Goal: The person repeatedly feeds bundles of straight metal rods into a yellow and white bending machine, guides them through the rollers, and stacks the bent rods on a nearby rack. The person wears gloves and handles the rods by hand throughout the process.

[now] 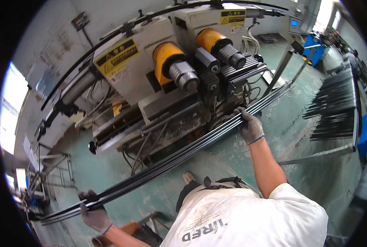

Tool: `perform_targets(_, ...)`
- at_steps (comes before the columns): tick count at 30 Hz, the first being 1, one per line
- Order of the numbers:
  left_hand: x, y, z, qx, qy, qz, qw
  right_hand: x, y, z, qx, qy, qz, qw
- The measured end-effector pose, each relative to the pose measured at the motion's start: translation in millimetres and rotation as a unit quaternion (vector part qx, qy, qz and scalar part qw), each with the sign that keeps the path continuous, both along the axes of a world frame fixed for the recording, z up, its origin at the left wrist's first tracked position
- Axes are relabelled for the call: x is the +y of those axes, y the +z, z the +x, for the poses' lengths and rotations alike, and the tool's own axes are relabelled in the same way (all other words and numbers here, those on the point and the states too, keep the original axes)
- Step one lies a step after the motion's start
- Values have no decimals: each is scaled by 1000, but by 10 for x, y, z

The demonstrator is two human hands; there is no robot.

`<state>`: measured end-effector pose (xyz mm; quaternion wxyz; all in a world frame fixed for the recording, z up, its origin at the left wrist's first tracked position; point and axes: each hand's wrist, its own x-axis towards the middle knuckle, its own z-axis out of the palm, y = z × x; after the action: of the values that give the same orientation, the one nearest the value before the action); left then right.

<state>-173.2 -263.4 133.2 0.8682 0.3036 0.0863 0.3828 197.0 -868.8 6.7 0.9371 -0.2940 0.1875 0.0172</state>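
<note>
A bundle of several long, thin metal rods (183, 154) stretches slantwise across the view in front of me, lower at the left and higher at the right. My left hand (93, 212), in a grey work glove, is closed round the bundle close to its left end. Farther along, my right hand (249, 126), gloved the same way with a blue cuff edge, grips the rods in their right half. The bundle's right end reaches a metal stand (279, 74). Beyond the rods stands a large machine (142, 78) with two yellow-housed spindles (167, 57).
More rods (243, 70) lie on the machine's right side. To the right, a rack (323, 155) carries many dark rods (334, 105). A metal frame (62, 164) stands at the far left, and another frame (152, 218) is near my left forearm. The floor (216, 168) is worn green.
</note>
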Motion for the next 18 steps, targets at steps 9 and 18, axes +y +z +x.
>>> perform_targets(9,666,-452,1416,69,-80,30,994,691,797,619,-31,-47,0,998)
perform_targets(18,724,-709,2252,69,-88,-125,986,1137,888,1261,24,-42,-69,996)
